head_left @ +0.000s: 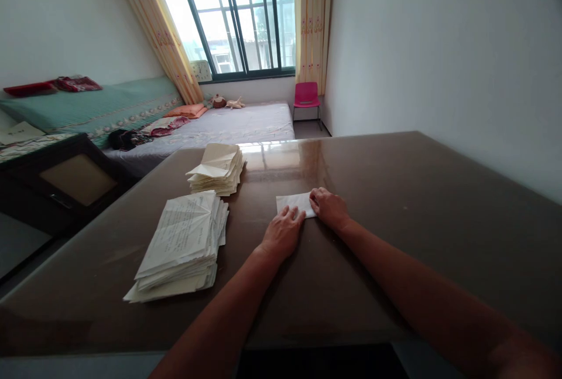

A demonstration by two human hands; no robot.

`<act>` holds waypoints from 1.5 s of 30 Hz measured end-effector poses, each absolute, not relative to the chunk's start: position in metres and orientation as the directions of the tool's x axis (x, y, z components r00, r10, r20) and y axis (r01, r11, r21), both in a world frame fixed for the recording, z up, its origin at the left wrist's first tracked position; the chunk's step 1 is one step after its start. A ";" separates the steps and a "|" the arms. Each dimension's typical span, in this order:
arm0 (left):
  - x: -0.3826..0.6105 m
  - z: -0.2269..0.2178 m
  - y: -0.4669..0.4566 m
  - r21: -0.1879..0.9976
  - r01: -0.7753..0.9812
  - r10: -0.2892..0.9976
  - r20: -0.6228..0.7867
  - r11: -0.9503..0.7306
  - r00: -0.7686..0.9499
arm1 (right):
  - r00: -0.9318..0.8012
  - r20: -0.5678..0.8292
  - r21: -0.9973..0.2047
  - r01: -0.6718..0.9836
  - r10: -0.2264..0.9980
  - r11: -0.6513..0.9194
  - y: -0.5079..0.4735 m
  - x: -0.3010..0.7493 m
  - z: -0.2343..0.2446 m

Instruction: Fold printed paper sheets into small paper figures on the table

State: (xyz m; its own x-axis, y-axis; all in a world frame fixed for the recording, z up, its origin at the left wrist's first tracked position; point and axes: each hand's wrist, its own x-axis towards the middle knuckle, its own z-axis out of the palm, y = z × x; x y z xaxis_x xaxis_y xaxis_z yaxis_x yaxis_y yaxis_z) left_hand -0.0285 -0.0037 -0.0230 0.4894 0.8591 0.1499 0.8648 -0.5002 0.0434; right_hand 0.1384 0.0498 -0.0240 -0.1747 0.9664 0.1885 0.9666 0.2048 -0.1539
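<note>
A small folded sheet of white paper (291, 200) lies flat on the brown table, under both my hands. My left hand (283, 232) rests on its near left edge with the fingers stretched out and lying flat. At the paper's right end, my right hand (329, 206) has its fingers curled and pressed together on the edge. To the left stands a tall stack of printed papers (180, 244), its top sheet creased. Behind that is a smaller stack of cream folded papers (217, 168).
The glossy brown table (417, 203) fills the foreground. A bed (246, 124) lies beyond it, under a window. A pink chair (306, 95) stands by the right wall, and a dark cabinet (61, 185) is at the left.
</note>
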 end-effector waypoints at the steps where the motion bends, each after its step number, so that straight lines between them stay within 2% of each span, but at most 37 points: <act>1: -0.028 -0.024 -0.006 0.036 0.866 0.858 0.163 -0.499 0.488 | -0.178 0.190 -0.170 0.963 0.966 0.211 0.051 0.140 -0.024; 3: -0.026 -0.026 -0.009 0.031 0.864 0.852 0.186 -0.503 0.489 | -0.181 0.198 -0.218 0.950 0.963 0.224 0.052 0.145 -0.022; 5: -0.025 -0.027 -0.011 0.038 0.863 0.850 0.199 -0.504 0.488 | -0.189 0.266 -0.264 0.929 0.945 0.260 0.050 0.149 -0.018; 6: -0.024 -0.027 -0.011 0.042 0.863 0.850 0.202 -0.503 0.486 | -0.221 0.313 -0.272 0.911 0.924 0.310 0.047 0.151 -0.016; 8: -0.025 -0.025 -0.011 0.049 0.859 0.847 0.204 -0.509 0.491 | -0.389 0.357 -0.243 0.839 0.849 0.486 0.038 0.152 -0.014; 10: -0.026 -0.023 -0.010 0.047 0.839 0.830 0.189 -0.542 0.525 | -0.611 0.260 -0.214 0.718 0.748 0.662 0.027 0.152 -0.016; 11: -0.027 -0.022 -0.010 0.046 0.827 0.820 0.172 -0.560 0.546 | -0.673 0.181 -0.223 0.682 0.717 0.696 0.022 0.152 -0.017; 14: -0.033 -0.020 -0.010 0.056 0.805 0.805 0.109 -0.591 0.584 | -0.710 0.015 -0.249 0.679 0.704 0.691 0.010 0.156 -0.022; 22: -0.046 -0.017 -0.014 0.084 0.834 0.838 0.021 -0.546 0.546 | -0.618 -0.052 -0.146 0.782 0.785 0.606 0.001 0.166 -0.018; 27: -0.048 -0.014 -0.011 0.044 0.883 0.884 0.002 -0.468 0.468 | -0.537 -0.034 -0.048 0.843 0.843 0.536 -0.002 0.169 -0.007; 32: -0.046 -0.006 -0.003 -0.004 0.890 0.890 0.034 -0.455 0.455 | -0.570 0.008 0.066 0.820 0.822 0.568 0.006 0.172 0.008; 41: -0.047 -0.002 0.006 -0.018 0.877 0.875 0.060 -0.481 0.481 | -0.545 0.146 0.017 0.836 0.826 0.548 0.025 0.173 0.002; 45: -0.050 -0.006 0.007 0.007 0.882 0.874 0.142 -0.470 0.465 | -0.574 0.085 0.068 0.819 0.814 0.570 0.025 0.169 0.005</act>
State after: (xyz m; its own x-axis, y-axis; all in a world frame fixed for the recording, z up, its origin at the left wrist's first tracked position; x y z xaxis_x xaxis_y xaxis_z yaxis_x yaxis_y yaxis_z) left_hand -0.0502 0.0065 -0.0059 0.4647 0.8740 0.1418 0.8825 -0.4703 0.0067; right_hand 0.1690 0.0248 0.0047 -0.5743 0.8142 0.0849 0.8186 0.5703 0.0683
